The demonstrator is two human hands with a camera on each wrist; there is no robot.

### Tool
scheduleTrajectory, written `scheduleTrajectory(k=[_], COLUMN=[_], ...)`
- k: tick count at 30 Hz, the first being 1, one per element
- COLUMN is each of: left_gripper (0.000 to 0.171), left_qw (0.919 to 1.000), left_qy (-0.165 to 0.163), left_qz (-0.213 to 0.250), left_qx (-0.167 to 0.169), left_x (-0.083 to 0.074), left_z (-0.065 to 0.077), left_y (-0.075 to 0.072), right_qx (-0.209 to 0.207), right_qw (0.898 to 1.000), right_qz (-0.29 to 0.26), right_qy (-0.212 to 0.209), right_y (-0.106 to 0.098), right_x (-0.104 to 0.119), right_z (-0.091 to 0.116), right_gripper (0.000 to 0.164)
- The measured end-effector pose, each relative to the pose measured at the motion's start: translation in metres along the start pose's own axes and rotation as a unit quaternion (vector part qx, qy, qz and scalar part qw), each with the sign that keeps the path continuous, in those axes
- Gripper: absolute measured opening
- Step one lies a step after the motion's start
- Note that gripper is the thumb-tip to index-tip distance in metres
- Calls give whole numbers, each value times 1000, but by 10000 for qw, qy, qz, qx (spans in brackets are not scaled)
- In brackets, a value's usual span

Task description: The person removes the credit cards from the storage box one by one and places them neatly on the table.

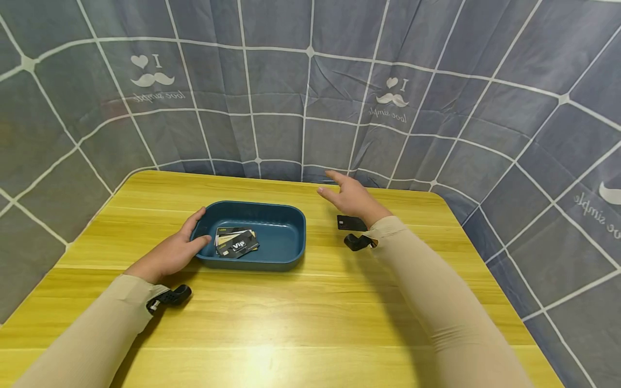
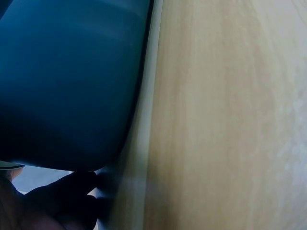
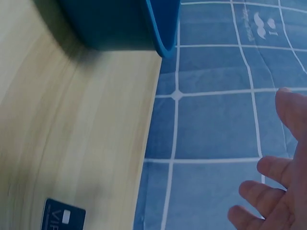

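Gridded grey fabric hangs behind a wooden table.

**Smooth, glossy, creased**

You face a smooth teal rounded-rectangular plastic-looking tray. At its six o'clock, your yellow wood-grain tabletop shines glossy; at twelve, a grey-blue gridded cloth curtain looks matt, creased; at three, a black rectangular plastic-looking card, smooth.

The person's beige-sleeved left arm reaches forward, its bare left hand gripping with thumb apart from fingers. The beige-sleeved right arm angles inward, its bare right hand raised, thumb and fingers loosely spread.
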State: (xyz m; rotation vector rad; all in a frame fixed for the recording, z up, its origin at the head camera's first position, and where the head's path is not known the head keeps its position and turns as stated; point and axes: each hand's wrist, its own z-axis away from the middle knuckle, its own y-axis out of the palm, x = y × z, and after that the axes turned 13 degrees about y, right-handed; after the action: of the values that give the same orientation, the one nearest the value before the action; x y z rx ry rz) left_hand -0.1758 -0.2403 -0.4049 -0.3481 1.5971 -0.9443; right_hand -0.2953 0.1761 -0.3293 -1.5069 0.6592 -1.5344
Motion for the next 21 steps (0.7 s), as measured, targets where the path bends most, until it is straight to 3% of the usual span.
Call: scheduleTrajectory(k=[10,21], left_gripper=[84,83], left_qw=[10000,10000], left_qy=[30,39], left_qz=[42,7], left_qx=[-12,41], left_x=[2,2], left_z=[-1,1], left_y=[-1,-4], right_qx=[-68,-28], right_qw=[9975,9901], right_qz=[486,1175], right_qy=[-513,-772], right_y=[15,33], right_x=[23,51], right_z=[1,6], right_gripper=[74,78])
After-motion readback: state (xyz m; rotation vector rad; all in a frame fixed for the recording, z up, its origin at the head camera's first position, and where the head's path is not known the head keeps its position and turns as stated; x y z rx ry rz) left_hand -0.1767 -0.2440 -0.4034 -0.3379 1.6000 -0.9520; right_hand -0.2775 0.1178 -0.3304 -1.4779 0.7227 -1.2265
